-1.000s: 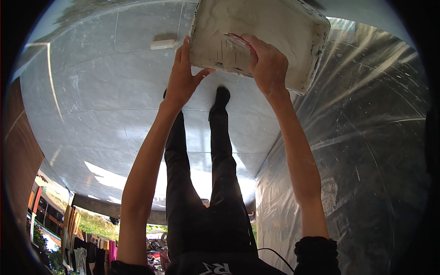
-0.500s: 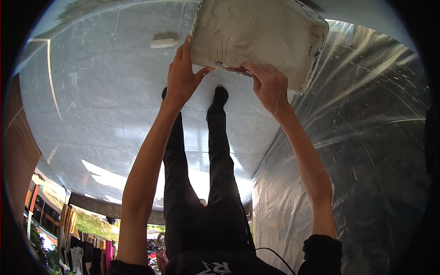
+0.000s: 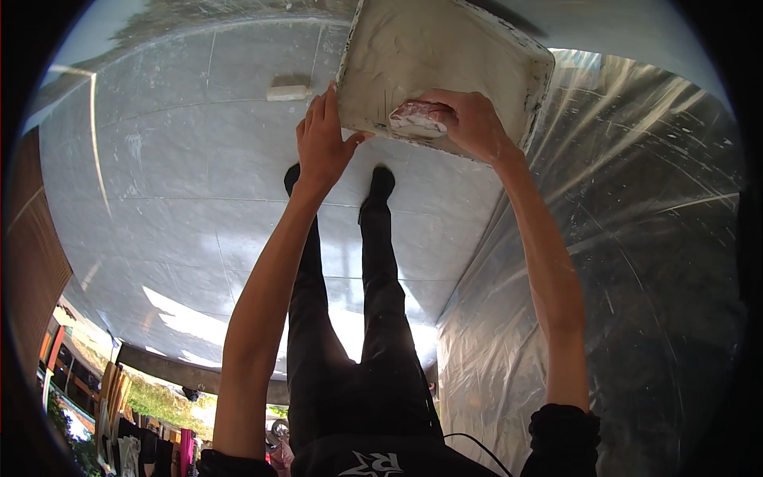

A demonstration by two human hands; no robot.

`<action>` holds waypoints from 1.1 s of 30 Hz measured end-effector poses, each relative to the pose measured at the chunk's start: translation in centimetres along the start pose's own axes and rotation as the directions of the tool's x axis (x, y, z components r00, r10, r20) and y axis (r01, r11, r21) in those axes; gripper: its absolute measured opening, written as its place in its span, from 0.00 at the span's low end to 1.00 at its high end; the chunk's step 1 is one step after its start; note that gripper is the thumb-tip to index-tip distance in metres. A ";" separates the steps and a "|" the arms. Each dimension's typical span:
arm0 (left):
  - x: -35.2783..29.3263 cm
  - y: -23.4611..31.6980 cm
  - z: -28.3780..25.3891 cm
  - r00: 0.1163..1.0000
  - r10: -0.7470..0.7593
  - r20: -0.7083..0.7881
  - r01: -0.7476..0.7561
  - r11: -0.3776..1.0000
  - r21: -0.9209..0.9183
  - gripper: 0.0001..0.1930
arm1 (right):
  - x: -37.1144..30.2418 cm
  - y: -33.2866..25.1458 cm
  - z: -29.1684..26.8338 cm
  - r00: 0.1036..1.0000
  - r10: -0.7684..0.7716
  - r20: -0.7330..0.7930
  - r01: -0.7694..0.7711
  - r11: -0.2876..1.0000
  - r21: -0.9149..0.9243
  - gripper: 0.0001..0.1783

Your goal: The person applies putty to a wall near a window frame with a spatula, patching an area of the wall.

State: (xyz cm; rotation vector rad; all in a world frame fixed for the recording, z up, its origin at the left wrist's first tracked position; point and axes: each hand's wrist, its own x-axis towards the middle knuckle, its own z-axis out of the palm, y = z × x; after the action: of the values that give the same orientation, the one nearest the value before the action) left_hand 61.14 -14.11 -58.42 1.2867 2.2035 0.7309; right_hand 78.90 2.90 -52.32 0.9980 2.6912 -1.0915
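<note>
A large shallow tray (image 3: 544,87) with dark-smeared rims holds a thick layer of pale, off-white paste (image 3: 445,56). My left hand (image 3: 322,151) grips its near left corner, with fingers along the left side and the thumb by the near edge. In my right hand (image 3: 474,127) is a flat reddish tool (image 3: 413,111), coated with white along its lower part. It is held over the paste, just inside the near rim. My fingers cover the rest of the tool, so its exact kind cannot be made out.
Grey sheeting or flooring (image 3: 183,159) spreads beneath and to the left, where a small pale block (image 3: 288,93) lies. Clear plastic sheeting (image 3: 620,262) hangs along the right. My legs (image 3: 381,262) are below the tray. Assorted goods (image 3: 151,437) appear at the lower left.
My right hand has lifted the reddish tool from the near rim to over the paste and tilted it, so its broad white-smeared face shows. My left hand stays at the corner.
</note>
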 end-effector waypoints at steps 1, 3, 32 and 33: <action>0.0 0.1 -0.3 1.000 -0.003 0.013 0.003 1.000 0.013 0.52 | 0.2 -0.1 -0.8 0.998 0.051 0.039 -0.054 0.996 0.071 0.15; 0.0 0.1 -1.2 1.000 0.003 0.008 -0.003 1.000 0.025 0.52 | 0.3 -1.1 -2.4 0.994 0.088 0.069 -0.096 0.987 0.129 0.14; 0.2 20.9 -55.7 0.570 0.487 -0.662 -0.644 0.765 0.008 0.25 | -7.7 -46.4 -31.8 0.742 -0.093 -0.664 0.640 0.396 0.659 0.17; 0.3 21.5 -56.5 0.555 0.497 -0.667 -0.659 0.752 0.013 0.25 | -7.7 -46.9 -32.2 0.729 -0.099 -0.678 0.653 0.399 0.644 0.17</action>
State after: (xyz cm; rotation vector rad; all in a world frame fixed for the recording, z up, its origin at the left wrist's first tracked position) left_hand 38.37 -16.45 -2.43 1.8663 1.9951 1.8978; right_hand 62.56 -5.69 2.03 0.7601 2.7887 -2.9136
